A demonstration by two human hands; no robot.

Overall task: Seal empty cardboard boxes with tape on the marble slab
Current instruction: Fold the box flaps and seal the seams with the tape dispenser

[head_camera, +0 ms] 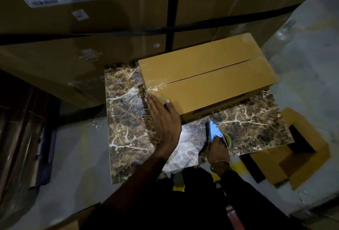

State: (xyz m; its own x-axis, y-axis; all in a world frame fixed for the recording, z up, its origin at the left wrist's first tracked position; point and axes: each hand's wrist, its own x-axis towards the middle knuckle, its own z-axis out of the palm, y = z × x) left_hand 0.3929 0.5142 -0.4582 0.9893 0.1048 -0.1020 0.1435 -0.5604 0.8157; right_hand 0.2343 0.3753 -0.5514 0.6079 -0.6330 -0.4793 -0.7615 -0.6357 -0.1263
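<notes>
A closed brown cardboard box (pixel 209 77) lies on the dark veined marble slab (pixel 126 119), its flaps meeting in a centre seam. Clear tape glistens over the seam's near-left end and at the far-right end. My left hand (pixel 163 118) lies flat with straight fingers against the box's near-left corner, thumb on the top edge. My right hand (pixel 218 151) grips a blue tape dispenser (pixel 213 130) holding a yellowish roll, low over the slab just in front of the box.
Large strapped cartons (pixel 91 28) with white labels rise behind and to the left of the slab. An open, empty cardboard box (pixel 293 149) sits on the floor to the right. Pale concrete floor (pixel 302 64) surrounds the slab.
</notes>
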